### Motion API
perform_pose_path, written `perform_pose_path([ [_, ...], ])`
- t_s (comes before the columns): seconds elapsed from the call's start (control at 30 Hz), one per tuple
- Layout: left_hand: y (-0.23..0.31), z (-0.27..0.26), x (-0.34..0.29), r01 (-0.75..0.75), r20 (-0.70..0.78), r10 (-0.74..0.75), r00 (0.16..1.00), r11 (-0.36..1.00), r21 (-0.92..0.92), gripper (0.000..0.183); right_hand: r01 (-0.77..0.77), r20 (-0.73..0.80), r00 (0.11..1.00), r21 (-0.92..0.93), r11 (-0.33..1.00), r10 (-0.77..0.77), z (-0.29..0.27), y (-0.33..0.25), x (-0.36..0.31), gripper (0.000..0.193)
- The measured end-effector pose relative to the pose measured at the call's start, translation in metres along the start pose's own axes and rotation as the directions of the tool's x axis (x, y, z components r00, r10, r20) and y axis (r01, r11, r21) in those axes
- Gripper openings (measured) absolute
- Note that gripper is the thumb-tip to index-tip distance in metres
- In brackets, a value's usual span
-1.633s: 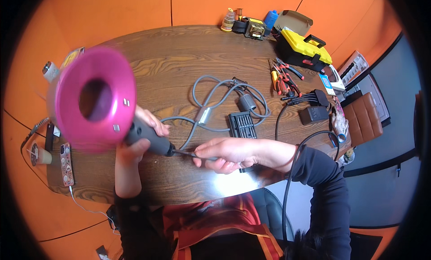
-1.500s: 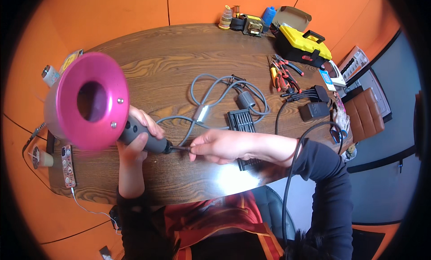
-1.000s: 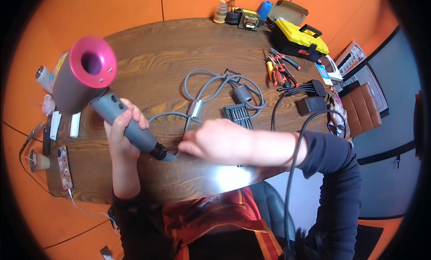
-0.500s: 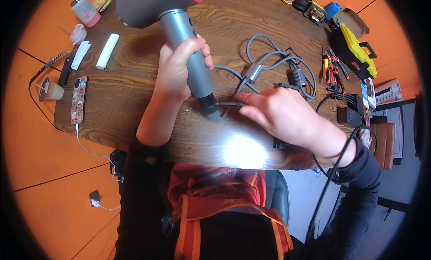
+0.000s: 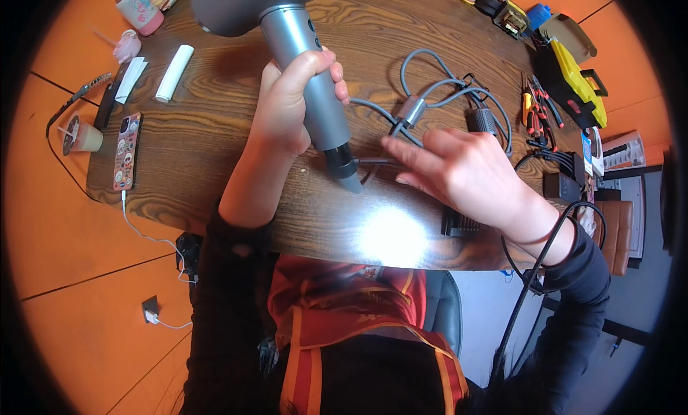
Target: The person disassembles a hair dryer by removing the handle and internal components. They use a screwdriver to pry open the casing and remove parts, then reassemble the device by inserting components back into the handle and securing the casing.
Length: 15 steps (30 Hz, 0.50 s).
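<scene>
My left hand [image 5: 290, 103] is wrapped round the silver-grey handle of a hair dryer [image 5: 315, 92], held above the table with its dark head up and away from me. At the handle's lower end are a black collar and a grey tapered tip. My right hand [image 5: 466, 171] has its fingers round a thin dark rod [image 5: 374, 161], whose far end meets the black collar. The index finger stretches forward over the rod, with the thumb below. Most of the rod is hidden by my fingers. A grey cord [image 5: 430, 103] lies looped behind my right hand.
A phone [image 5: 125, 153] on a white cable, a drink cup [image 5: 84, 137] and a white roll [image 5: 174, 72] lie at left. Pliers [image 5: 534, 110], a yellow-black toolbox [image 5: 573, 78] and black adapters [image 5: 562, 178] stand at right. A black ridged object [image 5: 459, 223] sits below my right hand.
The hair dryer and my left hand have shifted slightly right in view. My right index finger has straightened forward, and more of the black ridged object beneath that hand shows.
</scene>
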<state>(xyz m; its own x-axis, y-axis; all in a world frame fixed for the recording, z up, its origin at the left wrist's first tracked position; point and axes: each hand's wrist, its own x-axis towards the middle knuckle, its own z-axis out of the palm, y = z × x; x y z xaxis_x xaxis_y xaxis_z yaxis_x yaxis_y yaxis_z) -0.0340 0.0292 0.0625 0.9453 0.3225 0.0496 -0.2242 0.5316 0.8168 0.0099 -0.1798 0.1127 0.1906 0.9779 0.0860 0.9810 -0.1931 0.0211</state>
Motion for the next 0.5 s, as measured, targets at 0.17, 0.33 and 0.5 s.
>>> perform_pose_path([
  [0.17, -0.001, 0.002, -0.001, 0.007, 0.018, -0.007, 1.000, 1.000, 0.024, 0.013, -0.155, 0.236, 0.969, 0.337, 0.929, 0.076, -0.006, 0.008, 0.010, 0.022],
  [0.33, -0.001, 0.000, -0.001, 0.001, 0.028, -0.002, 1.000, 1.000, 0.010, 0.016, -0.134, 0.127, 0.987, 0.271, 0.953, 0.103, -0.007, 0.006, 0.011, 0.020],
  [0.5, -0.001, -0.002, 0.000, -0.012, 0.023, 0.011, 1.000, 0.999, 0.043, 0.016, -0.200, 0.185, 0.971, 0.288, 0.936, 0.151, 0.001, 0.004, 0.014, 0.013],
])
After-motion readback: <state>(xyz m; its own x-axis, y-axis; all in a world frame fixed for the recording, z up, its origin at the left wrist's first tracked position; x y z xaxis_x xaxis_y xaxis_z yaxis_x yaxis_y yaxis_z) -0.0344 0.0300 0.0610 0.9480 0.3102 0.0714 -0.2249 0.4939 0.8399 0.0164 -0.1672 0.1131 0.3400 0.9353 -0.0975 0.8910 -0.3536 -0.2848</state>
